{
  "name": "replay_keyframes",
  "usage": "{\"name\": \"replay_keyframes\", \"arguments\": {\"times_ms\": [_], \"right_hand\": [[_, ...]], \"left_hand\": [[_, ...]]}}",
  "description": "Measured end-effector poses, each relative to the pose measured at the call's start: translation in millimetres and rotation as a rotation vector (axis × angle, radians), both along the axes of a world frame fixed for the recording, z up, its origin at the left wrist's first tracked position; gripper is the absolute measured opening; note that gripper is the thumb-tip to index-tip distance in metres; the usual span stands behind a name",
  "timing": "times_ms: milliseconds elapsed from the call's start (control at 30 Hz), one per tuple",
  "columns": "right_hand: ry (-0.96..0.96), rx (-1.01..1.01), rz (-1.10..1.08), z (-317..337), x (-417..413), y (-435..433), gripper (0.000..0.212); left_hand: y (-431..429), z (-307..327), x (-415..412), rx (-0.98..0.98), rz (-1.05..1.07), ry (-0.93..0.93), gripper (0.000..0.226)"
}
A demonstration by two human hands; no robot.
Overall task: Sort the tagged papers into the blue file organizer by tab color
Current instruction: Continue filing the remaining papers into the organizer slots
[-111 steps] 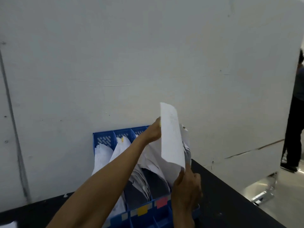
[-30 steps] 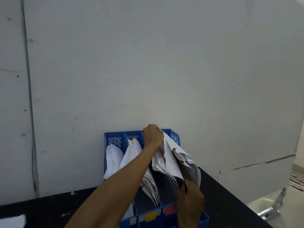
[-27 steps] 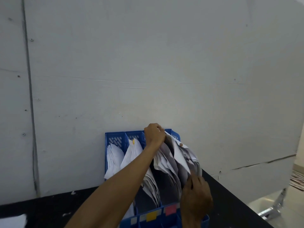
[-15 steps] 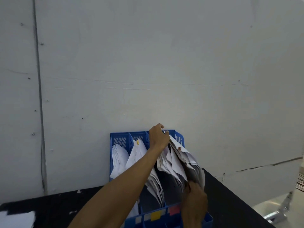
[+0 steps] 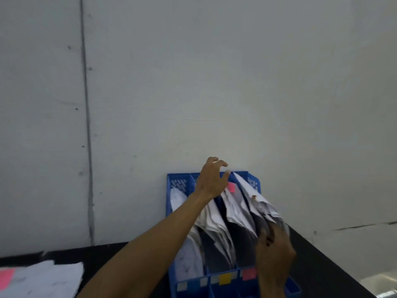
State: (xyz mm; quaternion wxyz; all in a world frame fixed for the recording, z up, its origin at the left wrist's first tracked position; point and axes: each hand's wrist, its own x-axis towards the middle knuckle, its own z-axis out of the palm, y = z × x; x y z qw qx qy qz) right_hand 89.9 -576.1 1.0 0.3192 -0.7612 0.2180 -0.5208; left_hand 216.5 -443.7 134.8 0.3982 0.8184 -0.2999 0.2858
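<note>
- The left fingers (image 5: 221,163) are spread and loosely curled in the air above the organizer's back rim, gripping nothing. Judging by that, this hand's job is to part the sheets, not to carry any.
- The left hand (image 5: 211,181) hangs over the tops of the middle papers, just beside a pink tab (image 5: 231,187) that sticks up from 1 sheet. From there it can lean the sheets left and keep a gap open.
- The right fingers (image 5: 269,234) are against the low front edge of the sheaf (image 5: 260,206) in the rightmost slot. Blur hides whether they pinch that edge or only press on it.
- The right hand (image 5: 276,254) sits low at the slot's front, probably because the sheaf sags forward and out to the right, and a push there seats it.
- The organizer (image 5: 235,286) stands with its back to the wall (image 5: 193,82), which props it against both hands' push.
- Its front lip carries colour labels, yellow (image 5: 225,279) and pink (image 5: 249,274) the clearest, which mark each slot for its tab colour.
- A stack (image 5: 45,277) of unsorted papers, a pink tab at its near-left corner, lies well apart at the left of the black table (image 5: 322,265), so sorting is not finished.
</note>
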Motion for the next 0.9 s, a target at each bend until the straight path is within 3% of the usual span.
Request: {"name": "replay_keyframes", "arguments": {"times_ms": [167,367,500,633,767,900], "right_hand": [[-0.094,-0.128,0.004,38.1,-17.9,34.5,0.025],[-0.121,-0.198,0.301,36.4,-41.0,152.2,0.029],[0.048,-0.170,0.591,-0.4,-60.0,262.7,0.013],[0.381,-0.128,0.790,-41.0,-85.8,371.1,0.020],[0.767,-0.111,0.657,-66.0,-100.9,426.3,0.059],[0.776,-0.005,0.568,-68.8,-102.5,438.1,0.072]], "left_hand": [[114.4,-6.7,-14.0,-0.062,0.160,-0.041,0.028],[300.0,-81.6,-75.3,-0.124,0.478,0.183,0.025],[394.4,-148.8,-136.7,-0.144,0.752,0.392,0.027],[446.1,-190.0,-185.8,-0.062,1.008,0.574,0.030],[462.8,-219.0,-213.4,-0.010,1.018,0.559,0.032],[467.5,-226.0,-223.2,-0.158,0.958,0.482,0.031]]}}
